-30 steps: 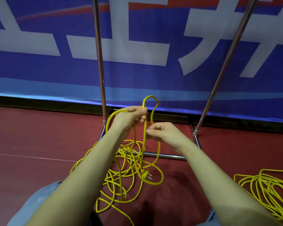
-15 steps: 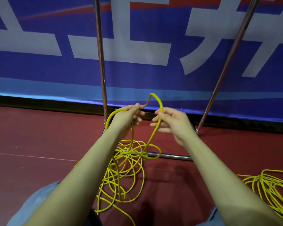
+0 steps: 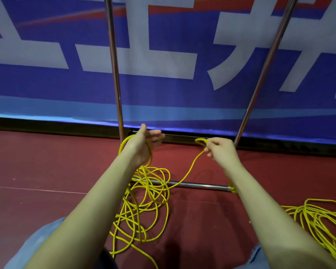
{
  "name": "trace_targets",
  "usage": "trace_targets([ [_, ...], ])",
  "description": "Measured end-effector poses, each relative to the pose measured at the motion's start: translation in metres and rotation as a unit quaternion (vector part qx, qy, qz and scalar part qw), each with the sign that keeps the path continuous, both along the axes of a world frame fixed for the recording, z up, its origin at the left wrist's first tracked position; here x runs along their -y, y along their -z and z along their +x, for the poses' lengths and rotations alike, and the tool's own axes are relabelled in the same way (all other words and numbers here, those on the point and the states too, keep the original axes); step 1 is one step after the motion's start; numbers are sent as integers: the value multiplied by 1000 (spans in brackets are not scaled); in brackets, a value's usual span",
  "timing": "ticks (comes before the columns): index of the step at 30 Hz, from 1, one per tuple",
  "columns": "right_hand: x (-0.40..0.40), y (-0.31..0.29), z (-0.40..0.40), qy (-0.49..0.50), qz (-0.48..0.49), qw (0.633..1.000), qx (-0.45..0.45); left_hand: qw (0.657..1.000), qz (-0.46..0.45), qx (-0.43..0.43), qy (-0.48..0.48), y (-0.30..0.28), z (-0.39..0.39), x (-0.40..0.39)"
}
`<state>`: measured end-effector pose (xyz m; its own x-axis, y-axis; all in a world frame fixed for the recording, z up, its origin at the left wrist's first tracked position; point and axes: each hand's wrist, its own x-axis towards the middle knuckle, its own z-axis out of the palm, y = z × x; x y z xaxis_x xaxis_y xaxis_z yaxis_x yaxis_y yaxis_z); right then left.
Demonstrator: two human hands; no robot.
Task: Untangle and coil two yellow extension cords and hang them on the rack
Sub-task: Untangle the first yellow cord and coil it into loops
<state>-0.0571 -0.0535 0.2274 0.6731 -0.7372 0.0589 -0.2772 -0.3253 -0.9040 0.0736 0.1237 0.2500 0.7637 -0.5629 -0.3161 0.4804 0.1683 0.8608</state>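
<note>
We see two bare arms reaching forward over a dark red floor (image 3: 47, 171). The left hand (image 3: 144, 144) is held up with its fingers spread and fairly straight, the thumb pointing upward; loops of the yellow cord (image 3: 149, 195) hang round this hand and wrist, and from there the cord falls down into a loose tangle on the floor, just in front of the person's knees. The right hand (image 3: 221, 150) has its fingers curled and pinches one strand of the same cord — a small bend of it stands out above the fingertips, and the strand runs from the hand down to the left, into the tangle. The two hands are well apart from each other.

The tangle lies partly across the low horizontal bar of the metal rack (image 3: 198, 185), whose two shiny poles rise behind the hands, the left pole nearly upright and the right one leaning. The second yellow cord (image 3: 318, 220) lies as a separate heap on the floor at the right edge, near the right forearm but not touching the first one. Behind the rack stands a blue banner (image 3: 163, 90) with large white characters — its bottom edge meets the floor
</note>
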Motion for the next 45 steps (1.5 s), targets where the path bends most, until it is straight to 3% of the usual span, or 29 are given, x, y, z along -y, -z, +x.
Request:
trace_targets([
  [6,-14,5,-1,-52,5,998,-21,989,-122,-67,46,-14,0,-4],
  [11,-38,-12,7,-261,57,964,-5,973,-214,-86,32,-21,-7,-1],
  [14,-54,-10,10,-324,78,943,-26,959,-264,-104,21,-28,-5,-2],
  [18,-53,-8,11,-287,91,954,11,948,-298,-110,-9,-39,-1,-6],
  [22,-45,-21,6,-223,100,967,72,976,-213,-36,-2,-36,-16,-1],
  [27,-45,-27,3,-227,66,970,57,983,-172,37,57,-29,-35,9],
  [30,-44,-24,1,-260,90,961,37,977,-213,3,30,-37,-32,6],
  [36,-33,-12,-1,-261,36,964,-16,956,-287,-60,-28,-55,-23,-4],
  [40,-32,-11,-2,-224,122,967,29,939,-328,-77,-69,-49,-16,-6],
  [45,-40,-20,-2,-235,172,956,37,976,-217,7,25,-27,-33,10],
])
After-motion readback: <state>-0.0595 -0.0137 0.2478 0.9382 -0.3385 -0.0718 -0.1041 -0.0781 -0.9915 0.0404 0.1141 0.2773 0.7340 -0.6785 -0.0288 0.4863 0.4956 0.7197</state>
